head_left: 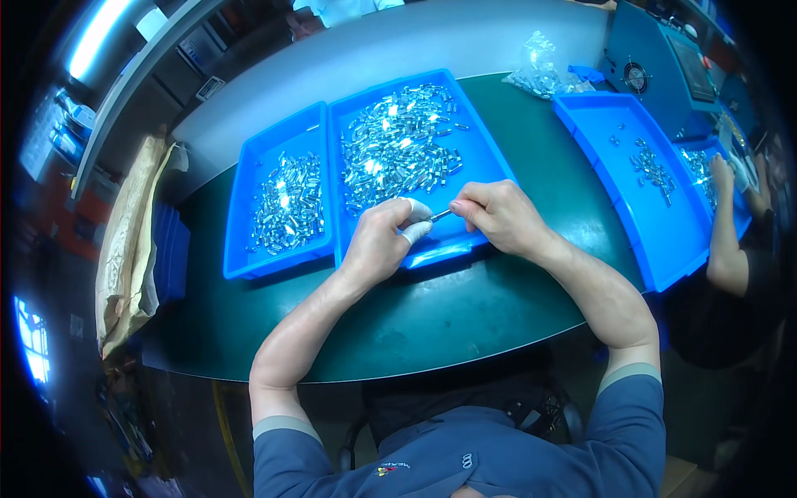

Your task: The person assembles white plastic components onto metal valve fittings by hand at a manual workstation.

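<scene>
Small metal pin point(441, 215), thin and silvery, sits pinched between my two hands just above the near edge of the middle blue tray point(481, 153). My left hand point(378, 241) is closed around one end of it, with pale finger covers on the fingertips point(418, 231) that touch the piece. My right hand point(498, 214) is closed too, thumb and forefinger gripping the other end of the pin. Both hands hover over the front rim of that tray, which holds a dense spread of shiny metal parts point(398, 145).

Just beside it on my left lies a smaller blue tray point(249, 178) with its own pile of the same bright pieces. Both trays rest on the dark green desk point(432, 315). Well apart on my right stands another blue tray point(664, 241) with only a few parts scattered in it, and a co-worker's hand point(721, 176) reaches in near it. Behind that tray I see a clear plastic bag of parts point(540, 70) and a blue machine point(656, 66). On the far left, a crumpled brown paper sack point(129, 241) leans at the desk's end.
</scene>
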`<state>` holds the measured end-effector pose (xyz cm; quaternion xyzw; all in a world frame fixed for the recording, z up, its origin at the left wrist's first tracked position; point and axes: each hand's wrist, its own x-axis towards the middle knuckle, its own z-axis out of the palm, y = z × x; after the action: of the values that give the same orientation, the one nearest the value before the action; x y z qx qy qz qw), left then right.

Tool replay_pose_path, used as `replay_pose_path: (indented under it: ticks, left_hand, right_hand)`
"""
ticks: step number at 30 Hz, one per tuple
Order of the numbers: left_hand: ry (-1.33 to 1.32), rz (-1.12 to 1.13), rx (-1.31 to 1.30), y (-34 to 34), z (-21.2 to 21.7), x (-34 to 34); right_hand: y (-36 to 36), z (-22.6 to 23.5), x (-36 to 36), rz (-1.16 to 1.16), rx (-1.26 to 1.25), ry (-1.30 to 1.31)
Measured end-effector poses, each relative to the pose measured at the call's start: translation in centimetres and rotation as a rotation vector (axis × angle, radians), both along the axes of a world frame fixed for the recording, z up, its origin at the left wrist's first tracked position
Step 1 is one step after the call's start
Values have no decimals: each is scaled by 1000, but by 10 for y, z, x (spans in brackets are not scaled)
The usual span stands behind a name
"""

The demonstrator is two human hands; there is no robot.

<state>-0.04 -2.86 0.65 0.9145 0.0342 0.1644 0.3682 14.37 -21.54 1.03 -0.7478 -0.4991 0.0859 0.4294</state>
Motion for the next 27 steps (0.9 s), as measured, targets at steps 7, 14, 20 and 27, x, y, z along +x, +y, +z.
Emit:
replay_pose_path:
  ticks: [7,14,20,27]
  left_hand:
    - [-122,139,236,35,22,-23]
    - [-185,271,639,70,25,-15]
    - [-49,218,769,29,-4,50]
    - [-50,199,602,27,-8,38]
  right_hand:
    - [-3,-5,15,-70,227,277]
    - [-1,-4,12,-66,247,243]
    - [1,-10,13,-91,258,247]
    - [-3,-8,12,-71,212,193]
